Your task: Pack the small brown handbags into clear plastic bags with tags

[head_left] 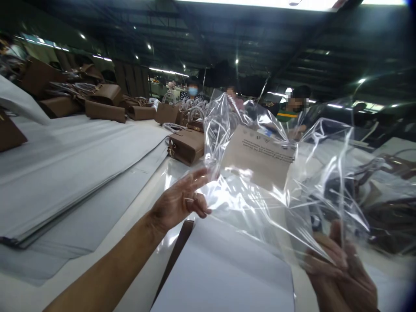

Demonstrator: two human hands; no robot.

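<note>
The person holds a clear plastic bag (260,203) up in the air in front of them, above the surface (143,203), and it is stretched between both hands. The left hand (182,201) is at the bag's left edge. Its top finger reaches out to the film and the other fingers are curled under, so the hand is closed on that edge. The right hand (341,268) is low on the right, seen partly through the plastic, with its fingers closed around the bag's lower corner. The film is creased and shiny, with folds running out from both grips.

A tan printed card (260,158) shows in the upper part of the bag, tilted. Its small lines of text are too blurred to read.

Under the bag a white sheet (227,268) lies on the surface, with a brown strip (177,249) along its left side. To the left is a stack of grey sheets (65,173). A brown handbag (186,146) stands just beyond the bag's left edge, and more brown handbags (105,110) are lined up further back. Other people (292,110) are at the far end of the surface, well apart from the person's hands.
</note>
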